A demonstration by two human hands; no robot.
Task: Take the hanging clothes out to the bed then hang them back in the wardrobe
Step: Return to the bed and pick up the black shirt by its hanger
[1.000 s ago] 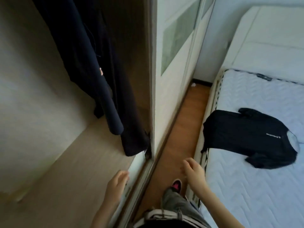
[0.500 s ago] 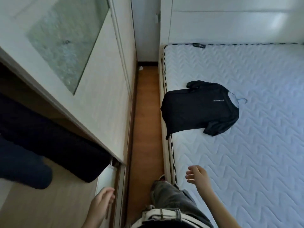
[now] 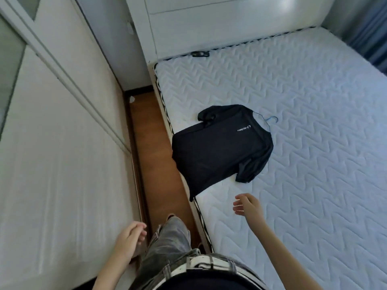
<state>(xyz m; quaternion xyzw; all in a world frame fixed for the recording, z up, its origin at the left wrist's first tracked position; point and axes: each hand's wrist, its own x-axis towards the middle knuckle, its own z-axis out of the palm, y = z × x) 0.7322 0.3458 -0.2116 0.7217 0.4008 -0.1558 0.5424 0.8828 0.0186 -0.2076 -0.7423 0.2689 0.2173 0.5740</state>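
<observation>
I have turned away from the wardrobe. A moment ago I was looking into it at the dark clothes on the rail. Now I see only its white sliding wardrobe door (image 3: 62, 164), and the clothes inside are out of my sight.

In front of me is the bed with the white quilted mattress (image 3: 303, 164). The black short-sleeved T-shirt (image 3: 222, 147) lies flat on it near the edge, and its bottom hem hangs a little over the side. It is on its thin blue wire hanger (image 3: 272, 119), and the hook pokes out of the neck.

My right hand (image 3: 248, 206) has moved out over the mattress, near the shirt but not touching it. Its fingers are loose and a bit apart, and it holds nothing. My left hand (image 3: 129, 237) hangs low beside the door, fingers softly curled, and it is empty too.

So I think one shirt is out on the bed. Next I pick it up or go back for more.

I cannot tell how many clothes are left in the wardrobe. Most of the hanger is hidden in the shirt. I cannot tell if my left hand touches the door.
</observation>
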